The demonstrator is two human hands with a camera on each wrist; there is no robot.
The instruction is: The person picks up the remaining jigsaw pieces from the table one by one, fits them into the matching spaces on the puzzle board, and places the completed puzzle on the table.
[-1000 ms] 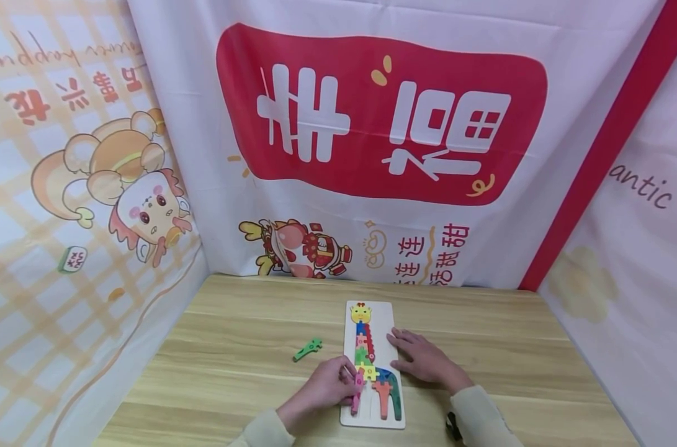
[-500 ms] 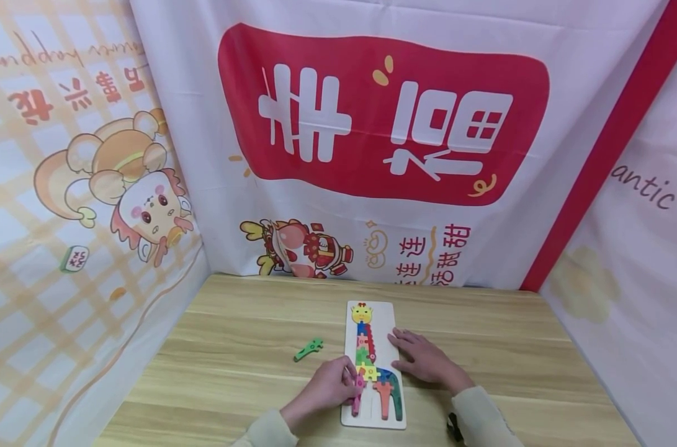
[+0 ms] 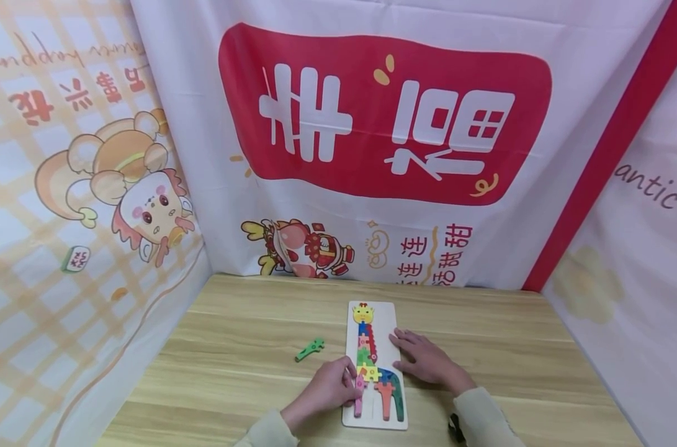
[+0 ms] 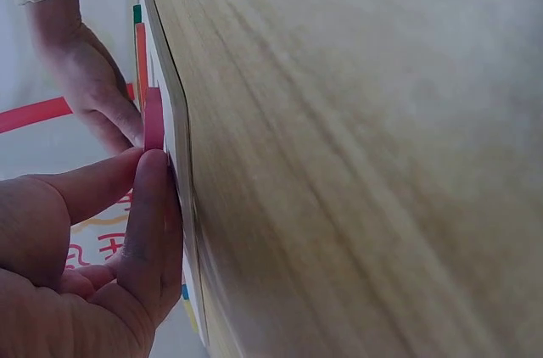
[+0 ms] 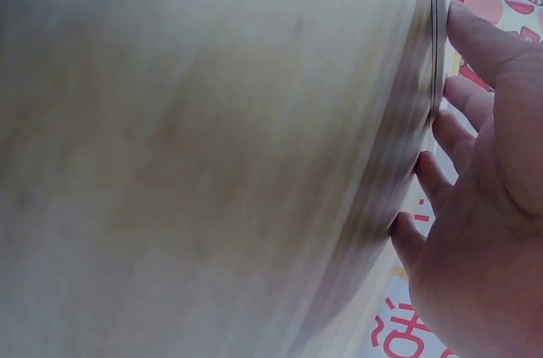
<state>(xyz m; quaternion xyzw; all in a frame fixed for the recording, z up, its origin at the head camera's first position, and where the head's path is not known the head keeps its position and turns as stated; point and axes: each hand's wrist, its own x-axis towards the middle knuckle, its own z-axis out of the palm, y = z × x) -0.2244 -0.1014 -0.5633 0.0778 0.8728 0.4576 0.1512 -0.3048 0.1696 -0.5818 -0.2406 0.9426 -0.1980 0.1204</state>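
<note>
My left hand (image 3: 331,383) pinches a pink leg-shaped puzzle piece (image 3: 358,405) at the lower left of a pale giraffe puzzle board (image 3: 386,323). In the left wrist view, thumb and fingertips meet at the end of this pink piece (image 4: 153,116), which stands slightly proud of the board (image 4: 176,91). My right hand (image 3: 424,358) lies with fingers extended along the board's right edge; the right wrist view shows its fingertips (image 5: 458,14) at that edge. Giraffe head, neck, body and rear leg pieces sit on the board, including an orange leg (image 3: 386,400).
A loose green puzzle piece (image 3: 309,349) lies on the wooden table (image 3: 249,323), left of the board. Printed cloth (image 3: 383,124) hangs behind the table and along both sides. A dark band (image 3: 455,428) shows by the right sleeve.
The pink piece has turned from a slight tilt to lie straighter along the board, just under the yellow piece. My left hand has barely shifted; the right has stayed at the board's edge.
</note>
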